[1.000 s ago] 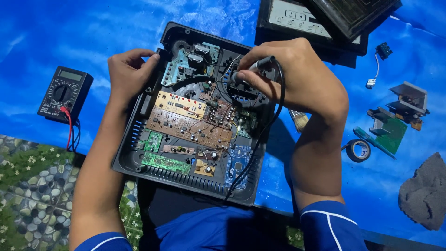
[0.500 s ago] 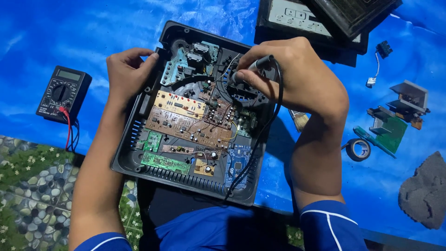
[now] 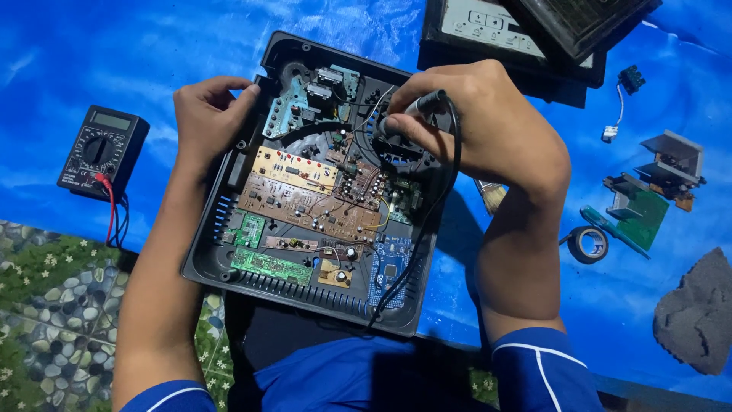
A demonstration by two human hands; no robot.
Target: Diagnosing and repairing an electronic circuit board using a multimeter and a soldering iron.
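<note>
Opened black device housing [image 3: 229, 252] lies on blue tarp [image 3: 114, 61], circuit boards [image 3: 305, 194] exposed; left hand [image 3: 202, 114] braces its upper-left rim – fingers curled together on the edge; right hand [image 3: 473, 122] is over the upper-right interior, fingers clamped on a dark probe-like tool [image 3: 419, 105] with a black cable [image 3: 427, 221] trailing down over the boards – tip hidden among components; multimeter [image 3: 103, 151] well to the left; tape roll [image 3: 589, 244], loose green board [image 3: 637, 217] and grey cloth [image 3: 698, 313] to the right.
</note>
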